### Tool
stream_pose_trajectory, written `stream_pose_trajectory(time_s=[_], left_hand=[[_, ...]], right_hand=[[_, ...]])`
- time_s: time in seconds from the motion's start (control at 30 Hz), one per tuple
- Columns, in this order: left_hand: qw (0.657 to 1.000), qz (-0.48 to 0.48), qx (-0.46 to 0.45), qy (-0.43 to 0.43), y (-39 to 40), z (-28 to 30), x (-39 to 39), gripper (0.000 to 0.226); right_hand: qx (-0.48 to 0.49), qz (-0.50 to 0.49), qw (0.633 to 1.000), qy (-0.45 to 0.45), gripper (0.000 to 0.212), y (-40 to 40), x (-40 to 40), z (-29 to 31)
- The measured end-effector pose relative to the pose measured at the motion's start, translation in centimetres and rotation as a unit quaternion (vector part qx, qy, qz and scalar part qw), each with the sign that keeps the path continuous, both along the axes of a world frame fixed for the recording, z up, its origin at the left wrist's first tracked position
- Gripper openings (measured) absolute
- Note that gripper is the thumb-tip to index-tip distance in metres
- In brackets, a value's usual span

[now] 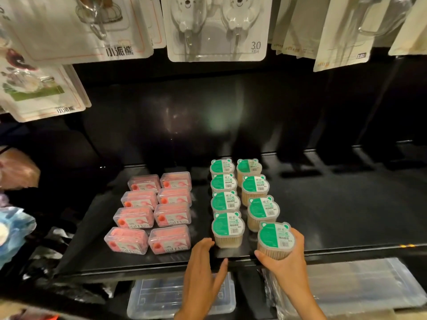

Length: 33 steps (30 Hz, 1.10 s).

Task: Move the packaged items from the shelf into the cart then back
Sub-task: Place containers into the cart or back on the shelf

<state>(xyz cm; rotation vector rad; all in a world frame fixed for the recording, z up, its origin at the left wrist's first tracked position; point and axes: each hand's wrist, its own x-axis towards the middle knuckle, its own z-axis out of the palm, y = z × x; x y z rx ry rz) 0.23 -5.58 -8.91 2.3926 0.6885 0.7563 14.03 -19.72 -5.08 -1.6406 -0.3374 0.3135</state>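
Note:
On the black shelf (335, 204) stand two rows of green-lidded toothpick tubs (227, 225) and, to their left, several pink dental floss boxes (169, 239). My right hand (285, 262) grips one green-lidded tub (276, 239) at the shelf's front edge, at the near end of the right row. My left hand (203, 266) is open with fingers straight, its fingertips reaching over the shelf edge just left of the nearest tub in the left row. No cart is in view.
Blister cards with hooks (217, 28) hang above the shelf. Clear plastic boxes (180, 296) lie on the level below. Bagged goods (13, 229) sit at the far left. The right half of the shelf holds nothing.

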Motion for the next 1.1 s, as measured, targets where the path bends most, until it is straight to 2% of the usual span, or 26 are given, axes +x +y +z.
stream_pose_trajectory(time_s=[0.17, 0.23, 0.37, 0.57, 0.77, 0.93, 1.1], left_hand=[[0.977, -0.058, 0.175, 0.107, 1.7, 0.2, -0.3, 0.045], [0.963, -0.090, 0.233, 0.105, 2.5, -0.1, -0.4, 0.045], [0.933, -0.137, 0.319, 0.099, 4.2, -0.5, -0.4, 0.062], [0.917, -0.174, 0.346, 0.098, 5.1, -0.7, -0.5, 0.061], [0.919, -0.182, 0.338, 0.094, 5.1, -0.4, -0.5, 0.063], [0.925, -0.185, 0.318, 0.099, 5.0, -0.5, -0.6, 0.064], [0.928, -0.193, 0.300, 0.107, 5.1, -0.4, -0.5, 0.055]], right_hand=[[-0.014, 0.009, 1.000, -0.027, 0.090, 0.0, 0.5, -0.6], [-0.027, 0.003, 0.999, -0.045, 0.092, 0.0, 0.5, -1.0], [-0.048, 0.001, 0.997, -0.060, 0.094, 0.2, 0.2, -1.0], [-0.049, -0.011, 0.998, -0.048, 0.084, 0.5, 0.4, -0.9], [-0.073, -0.043, 0.991, -0.099, 0.080, 1.4, 0.7, -1.2], [-0.072, -0.048, 0.990, -0.109, 0.081, 1.9, 0.8, -1.5], [-0.069, -0.051, 0.990, -0.115, 0.081, 2.4, 0.9, -1.5]])
